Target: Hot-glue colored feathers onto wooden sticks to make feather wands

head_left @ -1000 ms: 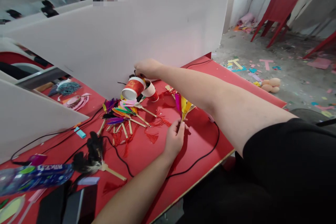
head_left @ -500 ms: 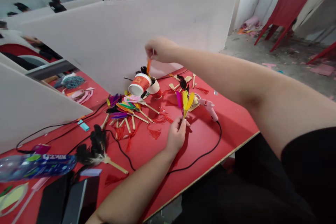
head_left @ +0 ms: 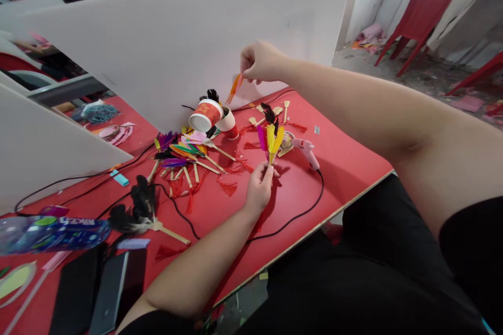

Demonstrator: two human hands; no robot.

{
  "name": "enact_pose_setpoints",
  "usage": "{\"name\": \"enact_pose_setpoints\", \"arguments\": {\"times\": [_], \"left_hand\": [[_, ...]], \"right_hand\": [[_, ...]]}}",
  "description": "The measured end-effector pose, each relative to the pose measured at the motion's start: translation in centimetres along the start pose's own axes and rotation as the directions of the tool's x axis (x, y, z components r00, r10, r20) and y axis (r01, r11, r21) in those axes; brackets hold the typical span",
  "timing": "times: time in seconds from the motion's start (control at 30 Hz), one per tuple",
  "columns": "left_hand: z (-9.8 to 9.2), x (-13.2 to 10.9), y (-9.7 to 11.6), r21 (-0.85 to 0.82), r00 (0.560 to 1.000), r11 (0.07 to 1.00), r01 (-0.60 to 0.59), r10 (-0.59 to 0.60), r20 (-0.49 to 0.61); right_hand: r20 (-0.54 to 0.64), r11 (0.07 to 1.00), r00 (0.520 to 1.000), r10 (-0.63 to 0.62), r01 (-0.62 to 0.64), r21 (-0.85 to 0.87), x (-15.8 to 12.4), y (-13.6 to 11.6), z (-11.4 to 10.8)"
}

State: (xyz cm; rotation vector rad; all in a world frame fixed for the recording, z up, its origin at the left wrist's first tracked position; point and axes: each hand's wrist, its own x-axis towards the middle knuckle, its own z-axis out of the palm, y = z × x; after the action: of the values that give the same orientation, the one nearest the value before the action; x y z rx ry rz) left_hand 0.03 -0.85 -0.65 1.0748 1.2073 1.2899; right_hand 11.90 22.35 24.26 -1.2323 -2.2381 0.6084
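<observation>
Feathers (head_left: 271,140), yellow and magenta, stand gripped in the closed left hand (head_left: 259,187); the right hand (head_left: 262,63), raised beyond it, pinches an orange feather (head_left: 234,88); a pink glue gun (head_left: 307,154) lies right of the left hand.

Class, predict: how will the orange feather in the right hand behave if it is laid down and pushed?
The orange feather is probably very light, since fingertips of the right hand alone hold it. It looks springy rather than limp, as it juts out at a slant. Being slim, it would likely slide over the smooth-looking red tabletop.
</observation>
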Motion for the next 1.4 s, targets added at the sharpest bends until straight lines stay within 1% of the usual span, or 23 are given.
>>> {"name": "enact_pose_setpoints", "arguments": {"times": [0.13,0.3,0.43,0.53,0.7,0.83,0.93,1.1,1.23,1.3,1.4], "left_hand": [[0.1,-0.1,0.1,-0.011,1.000,1.000,-0.001,0.002,0.029],[0.1,-0.1,-0.3,-0.028,0.999,1.000,-0.001,0.002,0.033],[0.1,-0.2,-0.2,-0.031,0.999,0.999,0.015,-0.013,0.036],[0.2,-0.2,0.1,-0.024,0.999,1.000,0.017,-0.016,0.041],[0.2,-0.4,0.8,-0.025,0.998,0.999,0.043,-0.042,0.046],[0.4,-0.5,1.2,-0.026,0.997,0.998,0.058,-0.057,0.042],[0.4,-0.4,1.1,-0.030,0.997,0.997,0.071,-0.070,0.031],[0.3,-0.3,0.8,-0.030,0.998,0.998,0.048,-0.046,0.044],[0.3,-0.4,0.8,-0.027,0.998,0.999,0.040,-0.039,0.053],[0.3,-0.4,0.8,-0.028,0.997,0.998,0.048,-0.046,0.053],[0.3,-0.4,0.8,-0.046,0.998,0.997,0.055,-0.053,0.040]], "right_hand": [[0.024,0.994,1.000,-0.014,0.017,-0.111,1.9,-1.1,2.0],[0.079,0.966,0.995,-0.063,0.081,-0.244,4.3,-1.8,5.7],[0.151,0.941,0.987,-0.064,0.110,-0.320,5.1,-1.6,8.1],[0.194,0.934,0.979,-0.068,0.131,-0.333,5.1,-1.2,8.9],[0.207,0.954,0.974,-0.096,0.149,-0.261,5.1,-0.6,8.8],[0.247,0.976,0.960,-0.134,0.171,-0.137,5.6,-0.3,8.0],[0.265,0.985,0.953,-0.144,0.165,-0.058,5.9,0.1,7.7],[0.226,0.986,0.963,-0.149,0.163,-0.044,5.6,0.7,8.0],[0.171,0.987,0.974,-0.149,0.156,-0.028,5.2,0.4,8.1],[0.150,0.990,0.979,-0.141,0.142,0.001,5.2,0.1,7.5],[0.133,0.990,0.982,-0.132,0.125,0.060,4.9,-0.4,5.9]]}}
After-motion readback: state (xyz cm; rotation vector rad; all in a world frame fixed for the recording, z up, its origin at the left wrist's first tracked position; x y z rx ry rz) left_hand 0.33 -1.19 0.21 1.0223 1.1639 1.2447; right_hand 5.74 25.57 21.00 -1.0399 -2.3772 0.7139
